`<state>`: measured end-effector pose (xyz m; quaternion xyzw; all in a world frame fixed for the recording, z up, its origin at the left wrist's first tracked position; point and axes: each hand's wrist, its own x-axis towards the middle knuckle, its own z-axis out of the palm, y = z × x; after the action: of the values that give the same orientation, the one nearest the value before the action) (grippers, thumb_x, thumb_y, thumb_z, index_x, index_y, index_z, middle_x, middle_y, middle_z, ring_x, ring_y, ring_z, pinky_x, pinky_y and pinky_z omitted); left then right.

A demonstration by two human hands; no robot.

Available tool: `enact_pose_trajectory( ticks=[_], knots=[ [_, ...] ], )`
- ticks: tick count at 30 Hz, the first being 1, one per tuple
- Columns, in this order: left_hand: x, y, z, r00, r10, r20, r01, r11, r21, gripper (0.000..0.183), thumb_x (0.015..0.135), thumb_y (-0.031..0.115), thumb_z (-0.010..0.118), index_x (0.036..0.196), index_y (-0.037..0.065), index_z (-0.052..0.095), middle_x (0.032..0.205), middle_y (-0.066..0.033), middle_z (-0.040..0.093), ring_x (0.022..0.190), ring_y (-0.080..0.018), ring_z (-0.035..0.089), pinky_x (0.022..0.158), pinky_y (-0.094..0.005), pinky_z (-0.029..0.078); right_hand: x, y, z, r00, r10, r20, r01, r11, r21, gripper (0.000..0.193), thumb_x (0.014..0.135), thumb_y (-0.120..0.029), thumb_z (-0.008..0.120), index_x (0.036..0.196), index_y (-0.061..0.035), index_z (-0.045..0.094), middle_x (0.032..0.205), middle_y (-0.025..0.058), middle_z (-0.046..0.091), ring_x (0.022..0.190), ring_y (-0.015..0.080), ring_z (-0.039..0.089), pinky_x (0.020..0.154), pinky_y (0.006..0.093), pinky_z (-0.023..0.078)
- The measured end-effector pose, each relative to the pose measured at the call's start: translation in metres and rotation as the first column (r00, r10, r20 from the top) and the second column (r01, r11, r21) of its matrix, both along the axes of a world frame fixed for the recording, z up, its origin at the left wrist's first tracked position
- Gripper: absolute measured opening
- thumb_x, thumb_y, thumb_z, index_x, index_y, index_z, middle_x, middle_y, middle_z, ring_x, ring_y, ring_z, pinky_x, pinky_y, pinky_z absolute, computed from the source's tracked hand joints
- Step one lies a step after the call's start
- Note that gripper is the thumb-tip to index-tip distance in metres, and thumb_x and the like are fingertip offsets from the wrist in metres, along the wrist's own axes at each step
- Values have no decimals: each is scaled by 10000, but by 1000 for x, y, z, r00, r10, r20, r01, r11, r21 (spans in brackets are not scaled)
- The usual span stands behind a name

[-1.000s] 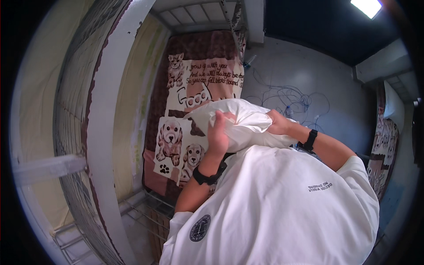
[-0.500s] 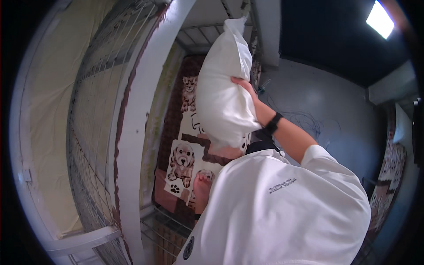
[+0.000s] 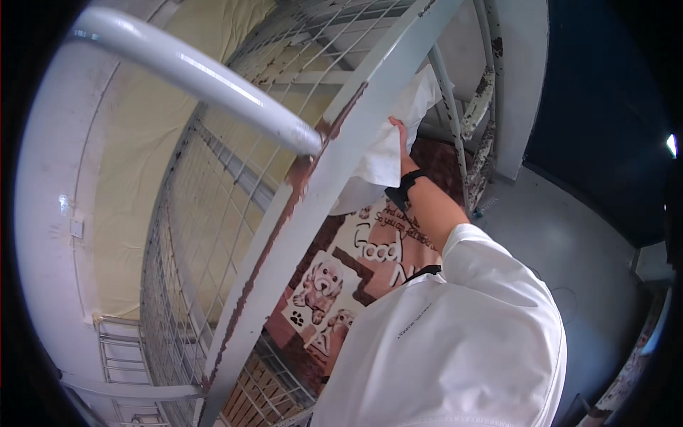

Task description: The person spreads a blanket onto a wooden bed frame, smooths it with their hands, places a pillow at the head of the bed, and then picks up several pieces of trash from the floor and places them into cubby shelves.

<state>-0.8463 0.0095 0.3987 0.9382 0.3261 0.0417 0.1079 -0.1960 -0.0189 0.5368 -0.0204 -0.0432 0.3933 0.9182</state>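
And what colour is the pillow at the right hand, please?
White, with no pattern visible on the part of the pillow that shows; the head view shows it best.

We see a loose white shirt (image 3: 448,356), softly creased, with a wide short sleeve (image 3: 491,263). We make out a slanting line of small dark print (image 3: 414,320) on it, a black watch-like band (image 3: 407,185) around the right wrist (image 3: 408,166), and a black sliver (image 3: 425,273) at the shirt's edge.
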Motion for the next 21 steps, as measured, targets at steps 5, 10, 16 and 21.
enact_pose_trajectory(
  ticks=[5,10,16,21],
  knots=[
    [-54,-34,-1,908,413,-61,-341,649,-680,236,941,270,498,760,124,541,738,-68,612,605,-156,581,479,-312,414,39,8,-14,999,49,-9,-50,989,-136,487,754,-398,603,1051,-12,607,979,169,638,876,352,592,845,432,483],
    [-48,21,20,910,345,-228,-390,532,-751,233,940,269,500,766,121,544,730,-66,609,597,-151,578,478,-305,416,131,-82,-235,884,-330,330,445,382,-810,442,860,-428,549,1069,-47,632,1060,158,617,945,274,562,885,375,445],
    [-134,9,26,833,463,-302,-504,412,-759,230,940,268,502,773,118,548,720,-64,605,587,-145,573,477,-296,419,-121,-86,-199,922,296,251,354,-380,-855,510,977,-391,328,1162,13,580,1175,276,584,1108,411,556,958,466,429],
    [-162,57,33,862,363,-355,-491,418,-765,227,940,267,504,779,115,552,712,-62,601,579,-140,570,476,-288,421,-233,-153,-239,415,909,-37,360,-202,-911,475,918,-414,441,1138,-35,625,1119,167,646,1023,285,608,874,418,476]
  ],
)
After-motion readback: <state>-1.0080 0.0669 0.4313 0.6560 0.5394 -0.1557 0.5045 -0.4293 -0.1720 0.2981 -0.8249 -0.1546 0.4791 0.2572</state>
